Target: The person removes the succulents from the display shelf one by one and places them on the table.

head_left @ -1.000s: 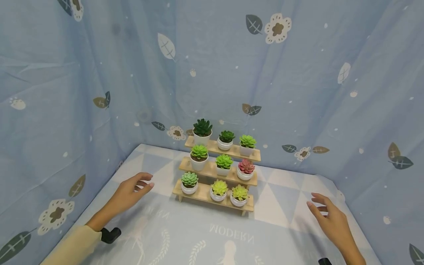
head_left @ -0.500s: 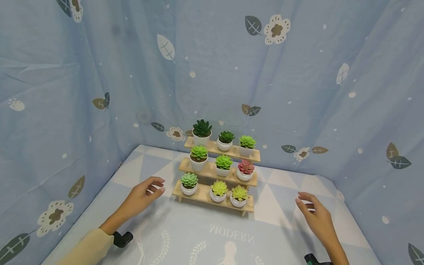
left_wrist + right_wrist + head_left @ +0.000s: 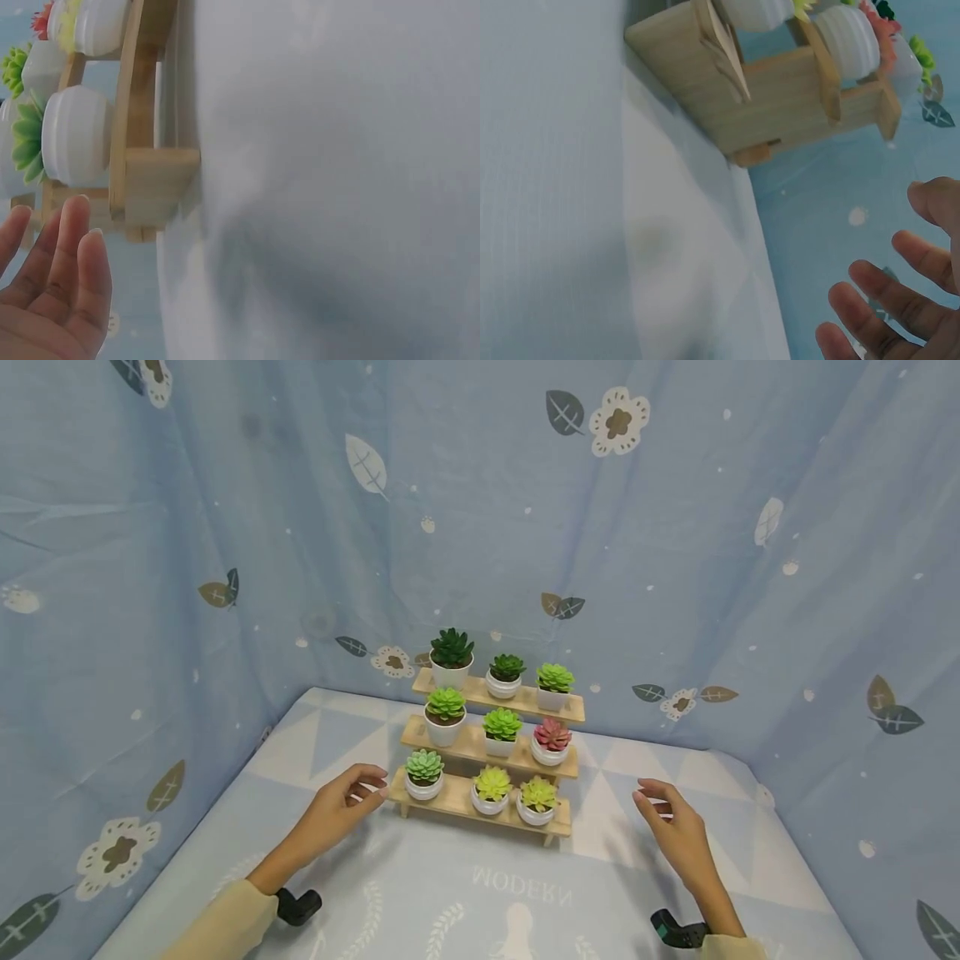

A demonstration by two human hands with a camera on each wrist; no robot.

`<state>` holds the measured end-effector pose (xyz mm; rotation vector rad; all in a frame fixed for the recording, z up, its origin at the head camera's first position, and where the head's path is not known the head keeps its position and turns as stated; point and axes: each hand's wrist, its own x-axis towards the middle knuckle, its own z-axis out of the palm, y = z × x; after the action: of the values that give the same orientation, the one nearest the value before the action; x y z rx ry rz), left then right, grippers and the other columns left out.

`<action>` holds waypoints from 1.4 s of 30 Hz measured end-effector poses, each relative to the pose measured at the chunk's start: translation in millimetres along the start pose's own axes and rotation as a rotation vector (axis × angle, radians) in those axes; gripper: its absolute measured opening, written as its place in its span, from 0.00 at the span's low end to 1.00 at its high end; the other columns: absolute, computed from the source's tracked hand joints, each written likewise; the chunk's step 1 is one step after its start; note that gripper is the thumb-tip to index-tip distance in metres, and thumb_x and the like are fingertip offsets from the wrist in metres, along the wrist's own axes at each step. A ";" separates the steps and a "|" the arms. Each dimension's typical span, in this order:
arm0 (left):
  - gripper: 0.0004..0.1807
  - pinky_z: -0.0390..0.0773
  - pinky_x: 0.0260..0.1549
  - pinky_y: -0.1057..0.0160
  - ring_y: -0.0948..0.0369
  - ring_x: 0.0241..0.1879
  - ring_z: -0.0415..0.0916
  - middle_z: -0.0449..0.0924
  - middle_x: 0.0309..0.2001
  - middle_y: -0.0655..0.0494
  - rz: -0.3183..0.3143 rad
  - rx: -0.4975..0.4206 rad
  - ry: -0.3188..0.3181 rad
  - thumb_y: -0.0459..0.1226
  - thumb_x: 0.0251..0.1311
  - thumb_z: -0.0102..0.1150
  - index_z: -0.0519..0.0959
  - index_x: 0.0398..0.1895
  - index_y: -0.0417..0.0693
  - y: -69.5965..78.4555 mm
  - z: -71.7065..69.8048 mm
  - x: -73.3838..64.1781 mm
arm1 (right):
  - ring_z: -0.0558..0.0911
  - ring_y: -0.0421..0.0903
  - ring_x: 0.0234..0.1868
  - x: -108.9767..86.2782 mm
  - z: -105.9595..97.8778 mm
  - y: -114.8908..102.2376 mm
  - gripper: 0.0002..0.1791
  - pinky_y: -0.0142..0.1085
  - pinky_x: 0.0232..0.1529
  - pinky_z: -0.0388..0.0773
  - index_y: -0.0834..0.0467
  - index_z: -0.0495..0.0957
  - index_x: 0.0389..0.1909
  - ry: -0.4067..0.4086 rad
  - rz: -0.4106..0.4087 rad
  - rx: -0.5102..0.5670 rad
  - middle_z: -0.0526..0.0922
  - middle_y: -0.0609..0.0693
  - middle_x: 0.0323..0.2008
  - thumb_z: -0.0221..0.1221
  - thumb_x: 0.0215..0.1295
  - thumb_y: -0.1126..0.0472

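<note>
A three-tier wooden stand (image 3: 456,795) bears several small succulents in white pots. My left hand (image 3: 337,810) holds nothing; its relaxed fingers are right by the left end of the lowest tier, close to a pale green succulent (image 3: 424,768). In the left wrist view, the fingertips lie just below that succulent's white pot (image 3: 75,135). Off the stand's right side, my right hand (image 3: 675,835) hovers with loosely bent fingers and nothing in them. A red succulent (image 3: 552,737) at the right of the middle tier and a yellow-green one (image 3: 537,797) below it are the nearest plants.
The stand is on a pale blue and white patterned tablecloth (image 3: 420,868). Blue curtains (image 3: 480,485) with leaf and flower prints enclose the back and both sides. A black device (image 3: 298,907) is strapped at the left wrist, another (image 3: 675,931) at the right.
Both hands have moved inward toward the stand, the left one rightward to the lowest tier's end and the right one leftward. The stand and plants keep their arrangement; the head view has shifted slightly.
</note>
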<state>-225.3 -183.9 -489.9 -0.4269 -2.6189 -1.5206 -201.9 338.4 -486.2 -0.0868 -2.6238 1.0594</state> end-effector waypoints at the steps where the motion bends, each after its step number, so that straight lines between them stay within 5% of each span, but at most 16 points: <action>1: 0.19 0.79 0.42 0.63 0.57 0.46 0.79 0.82 0.51 0.56 -0.006 -0.013 0.001 0.43 0.72 0.64 0.77 0.62 0.51 0.4 1.3 0.6 | 0.79 0.49 0.50 2.3 4.5 -2.2 0.28 0.31 0.49 0.73 0.53 0.75 0.67 -0.004 0.006 0.006 0.82 0.54 0.58 0.56 0.76 0.39; 8: 0.21 0.78 0.42 0.63 0.57 0.46 0.79 0.82 0.50 0.56 -0.010 -0.056 0.009 0.46 0.70 0.65 0.77 0.62 0.49 1.5 10.1 3.8 | 0.80 0.50 0.50 15.7 34.9 -18.0 0.27 0.46 0.52 0.75 0.53 0.75 0.66 -0.042 0.030 0.052 0.83 0.54 0.56 0.57 0.76 0.41; 16: 0.21 0.79 0.40 0.63 0.57 0.45 0.79 0.82 0.49 0.53 -0.003 -0.100 0.034 0.45 0.68 0.68 0.78 0.59 0.49 -0.2 15.4 4.9 | 0.81 0.47 0.48 22.2 60.1 -29.3 0.27 0.44 0.52 0.77 0.48 0.75 0.66 -0.073 0.021 0.146 0.83 0.51 0.56 0.59 0.74 0.39; 25: 0.21 0.78 0.42 0.62 0.56 0.45 0.79 0.82 0.48 0.56 0.030 -0.123 0.038 0.49 0.66 0.69 0.79 0.57 0.53 -0.9 18.0 11.3 | 0.82 0.46 0.46 31.4 69.5 -34.5 0.28 0.37 0.45 0.78 0.48 0.76 0.65 -0.082 -0.001 0.266 0.83 0.51 0.56 0.59 0.73 0.37; 34: 0.21 0.79 0.40 0.62 0.56 0.43 0.79 0.82 0.47 0.56 0.046 -0.117 0.035 0.48 0.65 0.71 0.79 0.57 0.54 0.8 22.1 16.5 | 0.82 0.51 0.46 37.1 72.3 -38.9 0.26 0.54 0.48 0.81 0.47 0.76 0.65 -0.131 0.026 0.429 0.80 0.55 0.57 0.63 0.71 0.41; 42: 0.20 0.79 0.40 0.61 0.57 0.43 0.79 0.81 0.48 0.57 0.051 -0.103 0.048 0.49 0.63 0.72 0.80 0.54 0.54 -0.4 22.7 19.0 | 0.80 0.60 0.58 48.4 79.0 -34.2 0.29 0.55 0.58 0.77 0.48 0.72 0.68 -0.279 0.125 0.588 0.76 0.60 0.63 0.63 0.71 0.42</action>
<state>-242.0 -160.8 -497.6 -0.4561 -2.4820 -1.6341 -270.0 269.1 -503.7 0.0331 -2.4351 1.9619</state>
